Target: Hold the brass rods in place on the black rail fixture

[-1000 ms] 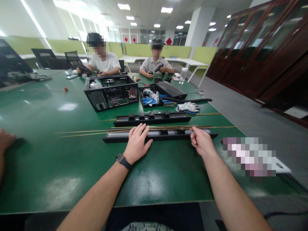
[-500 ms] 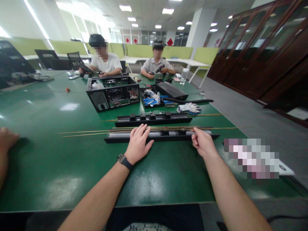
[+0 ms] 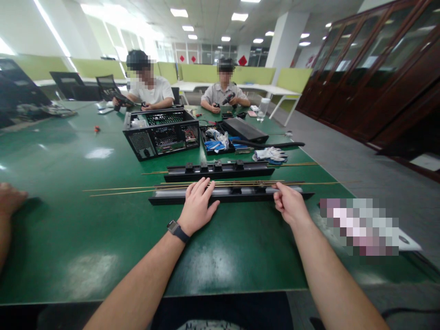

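Observation:
Several long, thin brass-coloured rods [image 3: 117,188] lie lengthwise over a black channel-shaped rail [image 3: 175,197] with a pale inner strip. My left hand [image 3: 200,199], a watch at its wrist, rests palm down across the rods and rail with its fingers spread. At the rail's right part, my right hand [image 3: 288,201] is closed in a pinch on a thin rod; the fingertips partly hide the grip. Behind lies a second black rail [image 3: 220,174] with several black blocks along its top and more rods beneath or beside it.
Beyond the rails stand an opened computer case [image 3: 161,133], a black tray of gloves [image 3: 217,140] and another glove pair [image 3: 270,154]. Two people sit across the green table [image 3: 103,247]. Another person's hand [image 3: 12,197] is at the left edge. A blurred-out flat object [image 3: 364,227] lies right.
One rod has slid to the right, its end now reaching farther beyond the table's right edge. Both my hands stay in nearly the same places.

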A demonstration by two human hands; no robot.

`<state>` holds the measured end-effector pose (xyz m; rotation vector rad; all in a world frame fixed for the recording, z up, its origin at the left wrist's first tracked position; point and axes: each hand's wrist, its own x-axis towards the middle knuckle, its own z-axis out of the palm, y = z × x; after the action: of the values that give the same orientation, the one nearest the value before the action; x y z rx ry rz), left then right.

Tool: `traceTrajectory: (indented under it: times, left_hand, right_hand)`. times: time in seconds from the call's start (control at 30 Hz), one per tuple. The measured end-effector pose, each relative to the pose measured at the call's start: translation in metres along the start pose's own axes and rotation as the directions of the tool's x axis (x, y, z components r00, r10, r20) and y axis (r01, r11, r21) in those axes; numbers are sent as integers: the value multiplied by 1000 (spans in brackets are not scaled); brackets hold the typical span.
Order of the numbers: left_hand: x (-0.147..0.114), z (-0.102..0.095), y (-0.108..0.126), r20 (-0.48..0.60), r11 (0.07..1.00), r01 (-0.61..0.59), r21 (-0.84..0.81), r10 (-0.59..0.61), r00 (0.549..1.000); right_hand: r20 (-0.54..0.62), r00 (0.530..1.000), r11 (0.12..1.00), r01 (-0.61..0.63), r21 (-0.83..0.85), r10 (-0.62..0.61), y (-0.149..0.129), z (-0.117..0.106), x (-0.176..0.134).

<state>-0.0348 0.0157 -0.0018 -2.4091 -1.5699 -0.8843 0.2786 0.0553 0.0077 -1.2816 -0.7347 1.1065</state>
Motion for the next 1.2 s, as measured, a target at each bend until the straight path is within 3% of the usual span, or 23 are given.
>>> traceTrajectory:
  times: [0.33,0.57,0.8,1.03,1.2]
  left_hand:
    - [0,1,-1,6,1000,-1,-11,1,1000]
    - [-1,1,-2,-2,1000,-4,-8,4,1000]
    - [0,1,-2,-9,1000,-11,-12,11,1000]
    - [-1,1,-2,-4,1000,-4,-21,4,1000]
    - [-1,2,-3,-7,1000,-9,-21,9,1000]
  right_hand:
    - [-12,1000,1000,2,2,-2,-2,1,-2]
    - [98,995,1000,-12,-28,15,0,5,-6]
    - [12,1000,1000,-9,28,9,-1,3,-2]
    - [131,991,999,-18,-28,21,2,5,-5]
    - [12,1000,1000,-1,21,1,-1,3,-2]
